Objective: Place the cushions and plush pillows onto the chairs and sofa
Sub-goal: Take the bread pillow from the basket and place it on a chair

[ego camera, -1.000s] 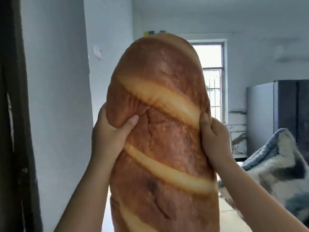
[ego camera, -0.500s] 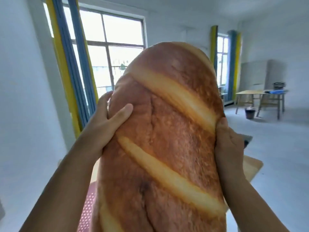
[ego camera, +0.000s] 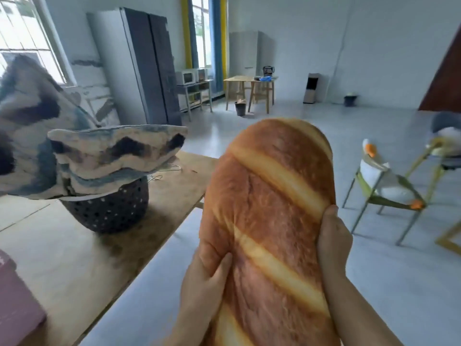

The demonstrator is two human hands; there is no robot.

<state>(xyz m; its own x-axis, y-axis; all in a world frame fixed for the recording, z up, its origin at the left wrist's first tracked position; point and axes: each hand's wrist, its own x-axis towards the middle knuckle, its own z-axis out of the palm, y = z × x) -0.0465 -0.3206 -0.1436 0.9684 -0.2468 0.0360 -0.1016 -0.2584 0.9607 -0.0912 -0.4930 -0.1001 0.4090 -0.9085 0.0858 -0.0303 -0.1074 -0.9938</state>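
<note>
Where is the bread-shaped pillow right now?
In the head view, lower centre-right: the bread pillow is held upright between left hand and right hand, beside the wooden table.

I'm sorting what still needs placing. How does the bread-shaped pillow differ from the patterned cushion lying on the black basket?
The bread-shaped pillow is long, rounded and golden brown with pale diagonal stripes; the patterned cushion is flat, in blue, beige and black patches. The pillow stands upright, held by the left hand and right hand; the cushion lies flat on the black perforated basket, untouched. Neither soft item is on a chair yet.
</note>
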